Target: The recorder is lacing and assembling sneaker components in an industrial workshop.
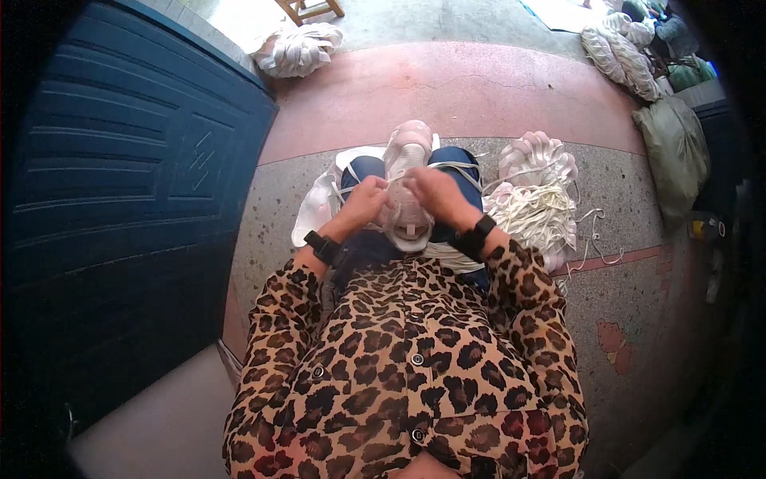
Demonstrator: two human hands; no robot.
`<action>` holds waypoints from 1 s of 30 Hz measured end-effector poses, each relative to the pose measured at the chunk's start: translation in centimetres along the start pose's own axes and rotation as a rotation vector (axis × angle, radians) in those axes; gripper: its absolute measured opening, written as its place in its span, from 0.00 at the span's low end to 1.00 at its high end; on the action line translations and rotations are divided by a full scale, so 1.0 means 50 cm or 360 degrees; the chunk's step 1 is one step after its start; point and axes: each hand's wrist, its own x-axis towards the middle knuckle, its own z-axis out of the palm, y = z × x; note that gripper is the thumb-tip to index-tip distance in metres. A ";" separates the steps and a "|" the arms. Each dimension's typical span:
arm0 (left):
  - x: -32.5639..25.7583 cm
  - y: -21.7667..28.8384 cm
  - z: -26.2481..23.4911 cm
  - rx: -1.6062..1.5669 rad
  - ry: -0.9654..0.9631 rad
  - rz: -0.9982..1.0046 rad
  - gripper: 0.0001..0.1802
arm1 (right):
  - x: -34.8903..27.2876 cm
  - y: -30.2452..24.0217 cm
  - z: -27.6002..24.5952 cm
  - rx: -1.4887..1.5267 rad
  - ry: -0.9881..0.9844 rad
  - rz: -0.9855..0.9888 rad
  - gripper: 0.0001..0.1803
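Pink shoe (408,211) btwn L hand (365,201) & R hand (437,195), fingertips (409,182) over midsection.

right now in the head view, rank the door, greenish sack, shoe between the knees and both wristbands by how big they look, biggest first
1. Door
2. Sack
3. Shoe, partly covered
4. Left wristband and right wristband: too alike to rank
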 end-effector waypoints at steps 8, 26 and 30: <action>0.053 -0.041 0.021 0.0260 0.0280 0.0120 0.15 | 0.076 0.084 0.019 -0.0363 -0.0164 -0.0321 0.09; 0.120 0.081 0.034 0.2200 0.0034 0.0721 0.08 | 0.078 0.094 0.027 0.0178 -0.0099 0.0174 0.16; 0.120 0.064 0.034 0.2039 0.0310 0.0811 0.08 | 0.058 0.083 -0.003 0.0386 0.0115 0.0206 0.18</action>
